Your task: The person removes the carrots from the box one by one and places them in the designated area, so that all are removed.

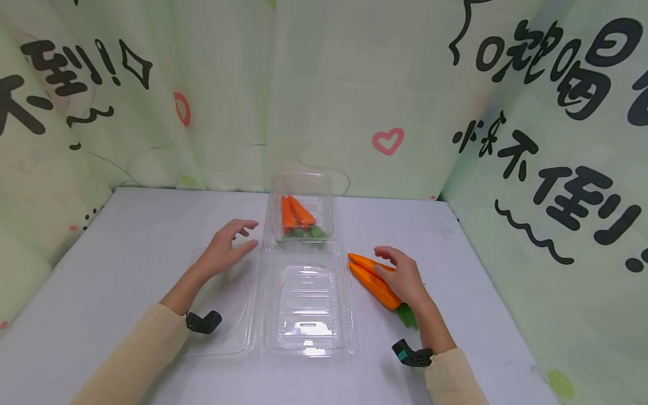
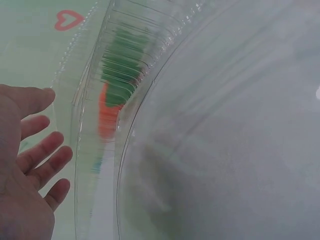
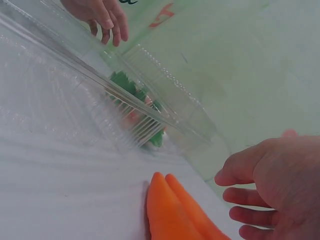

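My left hand (image 1: 228,244), fingers spread and bent a little, hovers left of the clear plastic boxes and holds nothing. Two orange carrots (image 1: 374,288) with green tops lie side by side on the table at the right. Over them my right hand (image 1: 403,275) overlaps the farther carrot in the head view; the right wrist view shows its loosely bent fingers apart from the carrots. Between the hands stands an open clear plastic box (image 1: 346,337), its clear lid (image 1: 228,343) folded out to the left. Behind it, another clear box (image 1: 326,188) contains orange carrots (image 1: 298,212) with green tops.
The white table (image 1: 126,236) carries everything. Pale green curtains (image 1: 324,95) with black writing and red hearts close off the back and both sides. Each wrist wears a black band (image 1: 204,322).
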`<state>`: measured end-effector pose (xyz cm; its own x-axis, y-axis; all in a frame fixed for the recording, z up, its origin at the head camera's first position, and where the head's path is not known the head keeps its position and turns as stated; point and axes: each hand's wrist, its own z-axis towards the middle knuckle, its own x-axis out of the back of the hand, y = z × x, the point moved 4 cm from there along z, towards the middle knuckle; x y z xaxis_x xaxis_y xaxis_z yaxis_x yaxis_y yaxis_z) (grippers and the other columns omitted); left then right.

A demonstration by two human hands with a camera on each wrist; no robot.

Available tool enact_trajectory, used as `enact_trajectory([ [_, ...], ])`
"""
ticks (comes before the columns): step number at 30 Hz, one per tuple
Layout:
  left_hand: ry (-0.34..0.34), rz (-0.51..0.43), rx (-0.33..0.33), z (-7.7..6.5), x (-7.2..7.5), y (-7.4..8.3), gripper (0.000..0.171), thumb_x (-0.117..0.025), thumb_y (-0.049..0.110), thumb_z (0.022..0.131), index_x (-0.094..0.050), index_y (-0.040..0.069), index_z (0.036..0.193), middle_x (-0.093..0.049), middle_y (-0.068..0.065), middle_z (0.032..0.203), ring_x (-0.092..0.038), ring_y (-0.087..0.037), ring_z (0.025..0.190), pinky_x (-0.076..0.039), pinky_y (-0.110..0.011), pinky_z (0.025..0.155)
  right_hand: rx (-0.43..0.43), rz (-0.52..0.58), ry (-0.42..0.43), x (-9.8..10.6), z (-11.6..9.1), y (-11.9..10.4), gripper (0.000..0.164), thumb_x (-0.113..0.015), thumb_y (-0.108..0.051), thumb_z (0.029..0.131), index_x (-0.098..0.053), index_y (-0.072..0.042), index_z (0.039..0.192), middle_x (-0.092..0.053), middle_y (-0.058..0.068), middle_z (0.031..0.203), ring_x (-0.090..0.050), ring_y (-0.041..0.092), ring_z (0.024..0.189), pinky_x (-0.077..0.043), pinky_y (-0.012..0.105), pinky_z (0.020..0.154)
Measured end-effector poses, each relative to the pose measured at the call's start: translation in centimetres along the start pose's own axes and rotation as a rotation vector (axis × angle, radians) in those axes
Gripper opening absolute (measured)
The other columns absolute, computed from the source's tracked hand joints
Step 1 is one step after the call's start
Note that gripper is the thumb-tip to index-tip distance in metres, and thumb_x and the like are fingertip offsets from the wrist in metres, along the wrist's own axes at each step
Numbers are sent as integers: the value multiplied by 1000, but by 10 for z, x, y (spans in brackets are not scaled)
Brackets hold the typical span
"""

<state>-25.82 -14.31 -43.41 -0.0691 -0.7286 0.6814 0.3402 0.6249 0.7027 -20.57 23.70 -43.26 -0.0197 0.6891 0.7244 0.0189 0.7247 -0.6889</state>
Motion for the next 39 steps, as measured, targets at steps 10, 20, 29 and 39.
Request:
enact_trajectory([
  [10,-3,-8,17,3,-1,0,56,-66,24,92,-44,11,141,-53,-14,134,-54,-31,117,-46,-53,98,8,40,-24,-4,5,-8,44,-62,-16,93,-52,-9,136,-56,13,136,-47,34,129,-44,50,105],
  [20,0,-2,15,5,-2,4,56,-66,22,91,-44,10,141,-51,-16,137,-52,-31,118,-46,-53,100,18,62,-34,-7,10,-16,44,-63,-19,93,-52,-10,136,-57,12,135,-48,34,128,-39,52,108],
  [29,-24,-25,7,8,-3,5,57,-65,22,92,-43,10,142,-48,-15,140,-51,-32,120,-45,-52,101,76,93,-36,-8,13,-25,43,-63,-18,93,-54,-7,133,-59,13,131,-51,34,124,-38,50,110],
  [39,-42,-32,12,9,-4,8,57,-65,22,92,-42,9,143,-46,-15,143,-49,-33,123,-44,-52,102,94,135,-47,-11,18,-30,40,-64,-17,92,-57,-7,130,-61,13,128,-55,30,120,-42,47,107],
])
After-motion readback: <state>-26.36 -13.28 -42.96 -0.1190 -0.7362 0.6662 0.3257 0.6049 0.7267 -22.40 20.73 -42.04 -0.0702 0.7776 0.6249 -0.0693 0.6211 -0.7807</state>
